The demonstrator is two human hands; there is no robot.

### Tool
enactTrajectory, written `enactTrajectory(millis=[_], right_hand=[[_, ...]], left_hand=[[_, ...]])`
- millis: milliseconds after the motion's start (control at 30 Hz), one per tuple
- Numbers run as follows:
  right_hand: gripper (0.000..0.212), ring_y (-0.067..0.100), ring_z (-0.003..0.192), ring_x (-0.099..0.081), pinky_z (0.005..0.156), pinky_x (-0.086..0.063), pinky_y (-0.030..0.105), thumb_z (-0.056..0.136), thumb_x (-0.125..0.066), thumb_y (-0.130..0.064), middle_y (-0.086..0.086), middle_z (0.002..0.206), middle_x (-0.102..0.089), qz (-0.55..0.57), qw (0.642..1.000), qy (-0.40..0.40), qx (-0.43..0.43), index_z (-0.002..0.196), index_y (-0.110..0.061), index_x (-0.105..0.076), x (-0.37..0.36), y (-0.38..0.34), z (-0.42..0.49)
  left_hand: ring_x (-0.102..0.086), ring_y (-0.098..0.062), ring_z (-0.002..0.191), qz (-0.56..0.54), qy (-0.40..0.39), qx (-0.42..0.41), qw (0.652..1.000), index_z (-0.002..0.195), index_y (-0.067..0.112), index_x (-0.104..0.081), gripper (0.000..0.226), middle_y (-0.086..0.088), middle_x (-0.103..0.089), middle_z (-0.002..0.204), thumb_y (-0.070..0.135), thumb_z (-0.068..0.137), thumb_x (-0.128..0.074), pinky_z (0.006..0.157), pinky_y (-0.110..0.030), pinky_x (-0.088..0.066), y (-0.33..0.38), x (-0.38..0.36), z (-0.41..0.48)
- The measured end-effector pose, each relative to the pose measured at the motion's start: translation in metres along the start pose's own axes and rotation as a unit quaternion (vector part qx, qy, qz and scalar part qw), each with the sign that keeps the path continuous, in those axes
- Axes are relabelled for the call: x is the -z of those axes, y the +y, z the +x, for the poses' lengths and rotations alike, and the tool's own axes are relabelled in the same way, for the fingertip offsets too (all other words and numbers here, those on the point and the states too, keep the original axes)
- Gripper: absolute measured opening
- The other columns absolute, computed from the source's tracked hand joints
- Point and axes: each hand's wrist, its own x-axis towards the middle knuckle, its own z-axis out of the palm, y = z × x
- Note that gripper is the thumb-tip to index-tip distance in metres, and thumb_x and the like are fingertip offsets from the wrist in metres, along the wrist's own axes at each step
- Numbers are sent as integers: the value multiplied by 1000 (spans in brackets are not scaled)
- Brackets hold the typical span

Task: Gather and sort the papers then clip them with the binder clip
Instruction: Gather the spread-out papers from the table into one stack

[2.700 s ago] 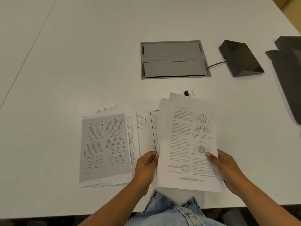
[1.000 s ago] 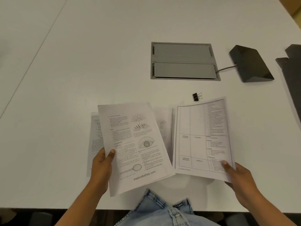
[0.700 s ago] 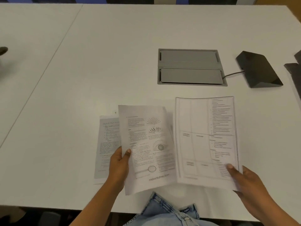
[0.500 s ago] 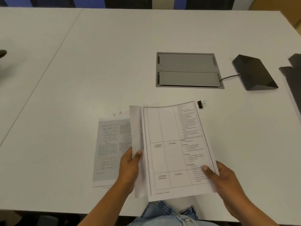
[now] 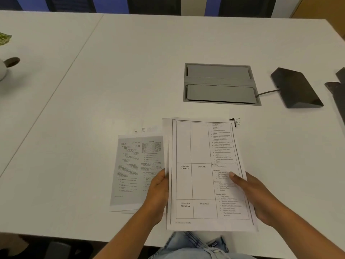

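I hold a stack of papers (image 5: 197, 176) over the table's near edge; its top sheet is a timetable with ruled boxes. My left hand (image 5: 157, 193) grips the stack's left edge and my right hand (image 5: 253, 195) grips the right edge, thumb on top. A second pile of greyish printed pages (image 5: 136, 169) lies flat on the table to the left, partly under my left hand. A small black binder clip (image 5: 235, 121) lies on the table just beyond the stack's far right corner.
A grey cable hatch (image 5: 220, 84) is set into the white table (image 5: 112, 81) behind the papers. A dark wedge-shaped device (image 5: 296, 88) with a cord sits to its right, another dark object (image 5: 338, 90) at the right edge. A white pot (image 5: 3, 70) stands far left.
My hands came together: the timetable sheet in my right hand went on top of the eye-diagram sheets in my left, forming one stack held on both sides. The view tilted up.
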Motion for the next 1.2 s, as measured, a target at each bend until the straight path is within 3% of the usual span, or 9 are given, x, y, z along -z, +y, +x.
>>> enactTrajectory(millis=[100,167,300,400,533,767,933,1033,1200], right_hand=[[31,10,96,-73,79,-58,27,90,-64,-29,-6,110,-75,-45,997,26,48,120,-24,-63,-8,0,4],[23,11,93,-74,73,-57,22,91,-64,-22,-4,107,-77,-32,996,49,69,114,-22,-65,-12,2,4],[25,15,99,-73,84,-55,31,92,-63,-23,-3,109,-76,-20,995,57,85,116,-20,-67,-12,7,5],[27,17,100,-72,92,-54,39,94,-57,-27,-2,109,-76,-36,995,57,76,117,-18,-68,-6,18,7],[23,24,93,-74,90,-55,46,95,-56,-22,5,101,-78,-35,993,96,63,112,-12,-69,6,30,9],[21,33,92,-72,87,-54,46,96,-56,-20,11,99,-77,-5,983,179,46,109,-9,-69,32,48,7],[15,30,91,-70,88,-51,42,97,-55,-16,3,92,-78,7,977,207,40,100,-15,-70,37,52,1],[15,25,87,-69,84,-49,37,97,-54,-15,-9,79,-78,2,976,213,36,99,-17,-69,36,51,-1],[20,29,92,-70,85,-51,38,97,-54,-16,3,94,-76,-6,976,215,33,111,-9,-68,33,51,0]], left_hand=[[-49,-22,134,25,61,35,997,148,30,-41,55,6,-51,145,55,99,-39,115,-48,-36,3,-6,4],[-44,-21,137,27,60,3,998,147,30,-40,52,8,-47,149,49,99,-44,117,-48,-32,3,-6,4],[-65,-10,113,36,10,-19,999,118,27,-67,24,9,-71,122,17,98,-57,97,-31,-51,3,2,7],[-64,-3,107,66,6,-21,998,113,29,-68,21,17,-70,114,19,98,-58,82,-18,-49,1,8,9],[-70,-16,93,187,29,-18,982,112,21,-67,27,1,-72,107,37,90,-67,75,-34,-60,0,26,24],[-58,-35,117,402,349,28,846,133,11,-52,84,-13,-55,131,53,67,-83,96,-50,-51,-22,110,63],[-49,-38,122,467,392,142,780,129,5,-43,106,-19,-46,132,67,54,-82,98,-52,-43,-35,143,65],[-58,-39,112,442,384,118,802,122,6,-46,100,-18,-56,121,61,50,-88,94,-52,-46,-39,154,70],[-65,-35,99,339,319,63,883,119,7,-47,82,-14,-65,115,25,55,-96,80,-42,-54,-36,158,69]])
